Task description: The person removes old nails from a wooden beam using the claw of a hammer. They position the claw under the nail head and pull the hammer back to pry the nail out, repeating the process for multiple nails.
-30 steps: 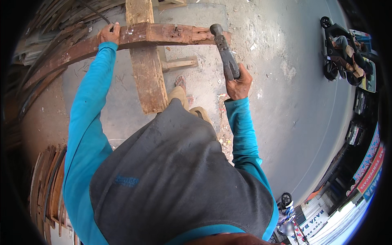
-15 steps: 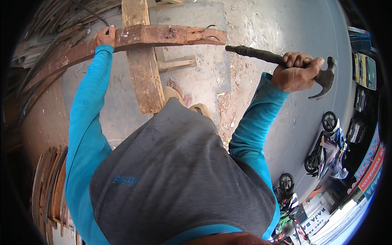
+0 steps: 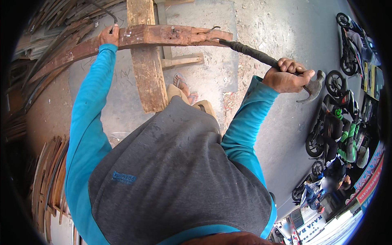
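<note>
My left hand (image 3: 109, 36) is closed on a long, curved, reddish wooden beam (image 3: 87, 45). A dark, thin curved rod (image 3: 104, 11) ends at its fingertips; whether the hand holds that too, I cannot tell. In my right fist (image 3: 288, 77) is a claw hammer (image 3: 257, 56), gripped close to its metal head, with the dark wrapped handle pointing left. The handle's butt is at the beam's right end, against or just in front of a bent nail. Another bent nail (image 3: 211, 30) sticks out nearby. Under the beam lies a worn plank (image 3: 150, 81).
Scrap timber (image 3: 45, 32) is heaped at the far left, and curved wooden strips (image 3: 51, 179) stand at the lower left. A wooden leg (image 3: 183, 60) juts out beside the plank. On the right, motorbikes (image 3: 314, 139) and people pass along the road (image 3: 281, 126).
The hammer has moved left and slightly up, bringing its handle butt from clear of the beam to the nailed end. My left hand stays on the beam. More motorbikes appear on the road.
</note>
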The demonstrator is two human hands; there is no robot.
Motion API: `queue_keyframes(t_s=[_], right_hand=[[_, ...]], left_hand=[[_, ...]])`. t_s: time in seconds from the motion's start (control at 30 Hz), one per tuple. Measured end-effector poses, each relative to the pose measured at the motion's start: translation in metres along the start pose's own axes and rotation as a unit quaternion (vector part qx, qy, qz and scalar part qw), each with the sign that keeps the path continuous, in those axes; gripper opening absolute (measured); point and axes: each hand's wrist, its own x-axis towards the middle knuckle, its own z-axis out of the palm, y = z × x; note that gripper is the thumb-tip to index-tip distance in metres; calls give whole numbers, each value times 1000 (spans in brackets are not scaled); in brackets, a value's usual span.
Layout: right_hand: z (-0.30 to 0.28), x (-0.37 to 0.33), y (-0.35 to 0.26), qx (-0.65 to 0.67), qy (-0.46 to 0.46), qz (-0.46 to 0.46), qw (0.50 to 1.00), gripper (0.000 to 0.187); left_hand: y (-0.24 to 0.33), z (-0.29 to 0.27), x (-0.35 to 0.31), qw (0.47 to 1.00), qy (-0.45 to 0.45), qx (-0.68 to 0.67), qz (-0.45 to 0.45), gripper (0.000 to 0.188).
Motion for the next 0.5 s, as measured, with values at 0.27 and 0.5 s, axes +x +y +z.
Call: queue_keyframes(t_s=[0.27, 0.5], right_hand=[[4, 2, 1, 2, -39, 4, 999, 41], [10, 20, 2, -67, -31, 17, 997, 42]], left_hand=[[9, -10, -1, 992, -43, 84, 83, 49], [32, -18, 2, 990, -114, 82, 34, 50]])
